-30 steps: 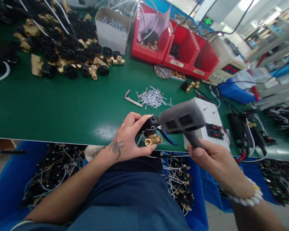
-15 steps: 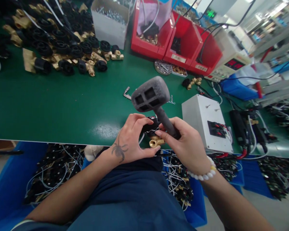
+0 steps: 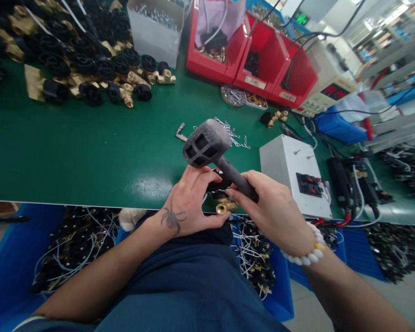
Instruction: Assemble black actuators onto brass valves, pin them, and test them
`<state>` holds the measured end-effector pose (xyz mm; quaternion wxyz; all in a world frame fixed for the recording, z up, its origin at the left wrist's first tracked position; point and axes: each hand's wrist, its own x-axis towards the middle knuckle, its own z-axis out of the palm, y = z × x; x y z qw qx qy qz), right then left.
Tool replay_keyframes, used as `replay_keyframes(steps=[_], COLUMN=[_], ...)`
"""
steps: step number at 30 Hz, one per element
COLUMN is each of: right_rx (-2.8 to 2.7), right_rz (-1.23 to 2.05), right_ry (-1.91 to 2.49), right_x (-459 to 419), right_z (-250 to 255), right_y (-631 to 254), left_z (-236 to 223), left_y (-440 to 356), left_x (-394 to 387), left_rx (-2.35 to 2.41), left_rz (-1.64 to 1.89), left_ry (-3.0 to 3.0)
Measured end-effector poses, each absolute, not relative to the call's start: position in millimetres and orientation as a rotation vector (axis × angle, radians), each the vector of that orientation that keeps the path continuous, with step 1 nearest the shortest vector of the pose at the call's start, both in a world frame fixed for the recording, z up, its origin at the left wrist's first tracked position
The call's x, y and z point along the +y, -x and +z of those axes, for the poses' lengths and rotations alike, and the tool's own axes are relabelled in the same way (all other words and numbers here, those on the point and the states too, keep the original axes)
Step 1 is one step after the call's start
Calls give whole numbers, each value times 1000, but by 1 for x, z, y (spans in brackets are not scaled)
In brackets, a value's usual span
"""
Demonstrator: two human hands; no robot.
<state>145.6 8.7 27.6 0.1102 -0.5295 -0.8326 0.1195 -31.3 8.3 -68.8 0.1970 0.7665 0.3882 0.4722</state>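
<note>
A brass valve (image 3: 222, 207) with a black actuator body sits at the front edge of the green bench. My left hand (image 3: 190, 200) grips it, fingers over the black part and thumb low by the brass port. In my right hand (image 3: 273, 207) is a rubber mallet (image 3: 209, 143), its dark grey head raised to the left above the valve. My right thumb and fingertip reach down to the valve's top, near a thin metal wire clip that is mostly hidden. Behind the mallet head lie several loose metal clips (image 3: 240, 138) and a small bent metal piece (image 3: 181, 132).
Brass valves with black caps (image 3: 90, 69) are heaped at the back left, beside a white box of screws (image 3: 154, 34). Red bins (image 3: 217, 64) line the back. A grey switch box (image 3: 287, 170) stands at the right. Blue crates (image 3: 7, 272) of wired parts sit below the bench edge.
The mallet head has shifted left and slightly down, uncovering more of the loose clips. My right wrist has moved a little right and down. The left hand keeps its hold on the valve.
</note>
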Motion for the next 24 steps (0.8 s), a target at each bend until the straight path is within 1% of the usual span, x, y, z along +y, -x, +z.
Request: replay_keyframes(steps=[7,10,13,16,20,22,24], right_rx=[-2647,-2725,-2631,-2373,-1918,-1826,-1853], right_rz=[230,224,268,366,721,843,871], right_ry=[1246,1110,1186,1390,1397,1430,1555], right_x=[16,22,22,12,-14,-26,-35], right_z=[23,19,23,38,56,57,52], right_y=[-156,-162,-164,-172,-193,-201,-206], left_z=[-67,-65,-65,-63,-59,-58,-58], left_y=[38,40,38,36,34,33,32], left_x=[6,7,7,6,2,0,-1], left_rx=[1134,1136,1142,1134,1114,1130,1147], left_rz=[1146,1136,1167,1233,1280,1285,1282], left_ry=[-2145,-2172,-2156,-2047,-1958,-1938,-1926])
